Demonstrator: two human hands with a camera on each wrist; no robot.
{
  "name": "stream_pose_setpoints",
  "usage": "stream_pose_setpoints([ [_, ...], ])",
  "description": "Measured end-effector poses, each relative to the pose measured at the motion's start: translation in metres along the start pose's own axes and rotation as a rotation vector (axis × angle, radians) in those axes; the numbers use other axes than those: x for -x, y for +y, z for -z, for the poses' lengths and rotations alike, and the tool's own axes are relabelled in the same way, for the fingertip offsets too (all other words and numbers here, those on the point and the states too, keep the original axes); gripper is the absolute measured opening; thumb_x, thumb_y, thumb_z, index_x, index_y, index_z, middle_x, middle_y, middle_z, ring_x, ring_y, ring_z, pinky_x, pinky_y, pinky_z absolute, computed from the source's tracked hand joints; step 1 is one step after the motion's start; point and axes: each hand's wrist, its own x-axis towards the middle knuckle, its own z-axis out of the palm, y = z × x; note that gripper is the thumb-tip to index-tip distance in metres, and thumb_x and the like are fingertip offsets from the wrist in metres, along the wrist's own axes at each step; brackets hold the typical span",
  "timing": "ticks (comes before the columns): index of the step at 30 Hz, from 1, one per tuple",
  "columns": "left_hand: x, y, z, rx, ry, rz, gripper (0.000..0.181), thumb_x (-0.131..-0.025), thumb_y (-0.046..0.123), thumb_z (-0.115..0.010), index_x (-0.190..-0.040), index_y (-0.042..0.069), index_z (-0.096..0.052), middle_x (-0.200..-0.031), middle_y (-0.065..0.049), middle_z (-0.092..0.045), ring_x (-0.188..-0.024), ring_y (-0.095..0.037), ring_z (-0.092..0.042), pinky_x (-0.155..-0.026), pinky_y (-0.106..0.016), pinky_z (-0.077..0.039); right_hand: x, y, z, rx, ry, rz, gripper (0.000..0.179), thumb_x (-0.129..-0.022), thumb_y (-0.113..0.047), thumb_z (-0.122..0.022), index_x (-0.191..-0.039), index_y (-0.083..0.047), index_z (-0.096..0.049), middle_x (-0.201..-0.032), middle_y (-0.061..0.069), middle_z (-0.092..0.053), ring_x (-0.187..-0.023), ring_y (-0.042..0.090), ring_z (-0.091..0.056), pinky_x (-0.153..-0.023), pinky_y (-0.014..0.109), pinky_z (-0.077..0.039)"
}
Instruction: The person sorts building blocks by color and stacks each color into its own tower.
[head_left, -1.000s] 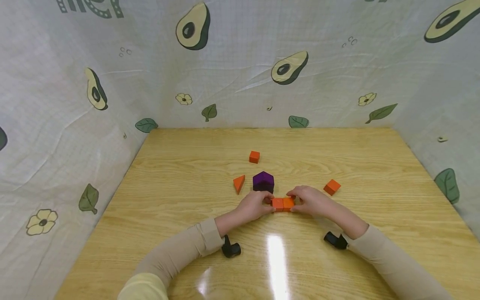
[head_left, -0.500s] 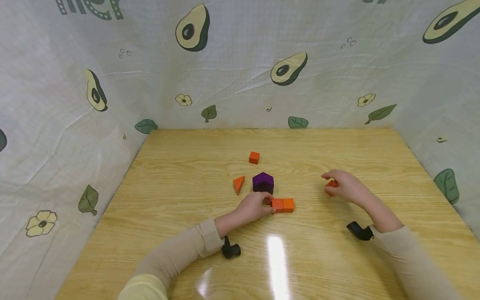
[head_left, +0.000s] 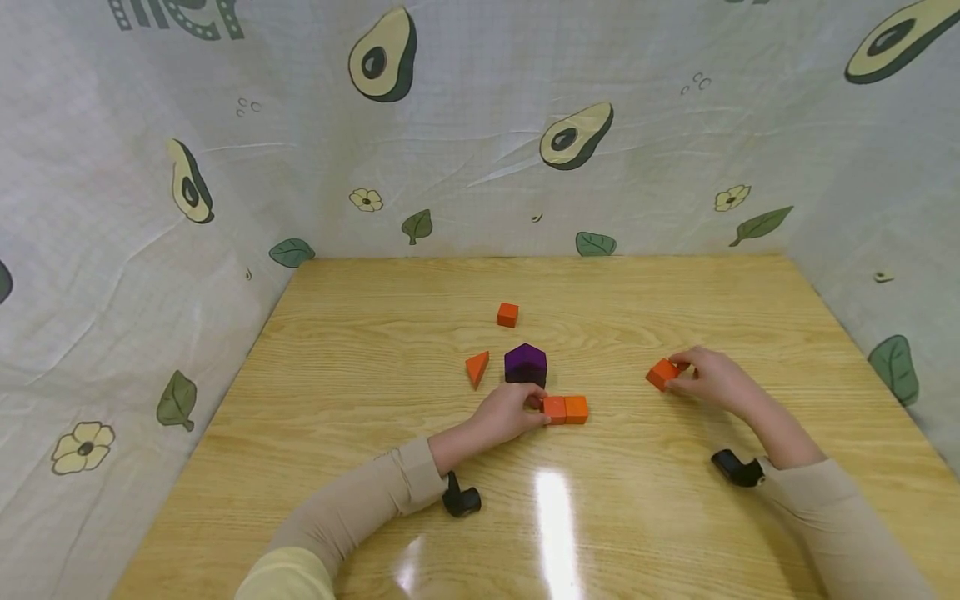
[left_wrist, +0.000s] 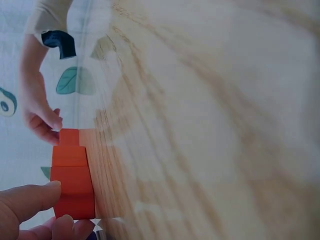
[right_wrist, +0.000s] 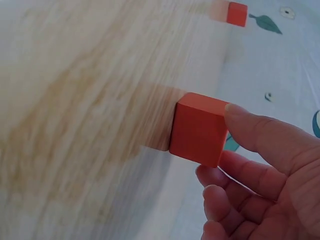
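Note:
My left hand (head_left: 507, 413) pinches a red-orange cube (head_left: 554, 410) on the table, thumb on one side and fingers on the other. Flush against that cube, on its right, sits an orange cube (head_left: 577, 409) that no hand touches. Farther right, my right hand (head_left: 712, 382) has its thumb and fingers on opposite sides of another red-orange cube (right_wrist: 199, 130), which rests on the table. Just behind the left hand stands a dark purple block (head_left: 526, 365) with a peaked top, its lower part partly covered by the hand.
An orange triangular block (head_left: 477, 368) lies left of the purple block. One more red-orange cube (head_left: 507, 315) sits farther back. The wooden table (head_left: 360, 333) ends at a fabric backdrop (head_left: 465, 167) with avocado prints. A black wrist camera (head_left: 461, 497) hangs under the left sleeve.
My right hand has let go of the orange cube, moved right and back, and taken hold of the separate red-orange cube. My left hand has stayed in place.

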Motion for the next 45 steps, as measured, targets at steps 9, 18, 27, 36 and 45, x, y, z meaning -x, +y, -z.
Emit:
stream_pose_setpoints([
  [9, -0.001, 0.0, -0.001, 0.009, -0.005, 0.006, 0.034, -0.081, 0.027, -0.07, -0.11, 0.009, -0.065, -0.098, -0.002, -0.068, -0.089, -0.01, -0.062, -0.074, -0.02, -0.046, -0.002, -0.001, -0.005, -0.042, -0.008, -0.08, 0.047, -0.084, -0.021, -0.065, -0.113, 0.014, -0.054, -0.099, 0.026, -0.059, -0.071, 0.022, -0.055, -0.058, 0.032, -0.044],
  [18, -0.001, -0.001, -0.001, 0.02, -0.013, 0.021, 0.034, -0.08, 0.027, -0.071, -0.109, 0.01, -0.065, -0.097, -0.001, -0.068, -0.088, -0.01, -0.061, -0.074, -0.02, -0.046, -0.003, -0.003, -0.008, -0.066, 0.014, -0.095, 0.042, -0.083, -0.017, -0.062, -0.111, 0.014, -0.055, -0.09, 0.021, -0.062, -0.062, 0.016, -0.046, -0.052, 0.028, -0.038],
  [27, -0.002, -0.002, -0.002, 0.018, -0.009, 0.021, 0.035, -0.08, 0.028, -0.071, -0.109, 0.01, -0.065, -0.097, -0.001, -0.068, -0.089, -0.01, -0.061, -0.075, -0.021, -0.047, -0.002, -0.013, -0.005, -0.061, 0.044, -0.044, 0.04, -0.084, -0.017, -0.063, -0.112, 0.012, -0.057, -0.079, 0.01, -0.059, -0.058, 0.015, -0.04, -0.049, 0.027, -0.034],
  [36, -0.001, -0.002, -0.001, 0.012, 0.004, 0.001, 0.034, -0.08, 0.027, -0.071, -0.109, 0.009, -0.065, -0.098, -0.002, -0.068, -0.09, -0.011, -0.062, -0.077, -0.021, -0.047, 0.0, -0.036, -0.003, -0.085, 0.059, 0.043, 0.036, -0.082, -0.013, -0.066, -0.11, 0.01, -0.06, -0.079, 0.007, -0.057, -0.058, 0.012, -0.04, -0.049, 0.024, -0.033],
  [45, -0.001, -0.003, -0.002, 0.022, -0.007, 0.009, 0.035, -0.08, 0.028, -0.071, -0.109, 0.009, -0.065, -0.097, -0.001, -0.068, -0.09, -0.01, -0.062, -0.078, -0.022, -0.047, -0.001, -0.056, -0.008, -0.094, 0.058, 0.146, 0.031, -0.08, -0.008, -0.067, -0.106, 0.007, -0.062, -0.072, 0.002, -0.053, -0.058, 0.009, -0.038, -0.05, 0.023, -0.033],
])
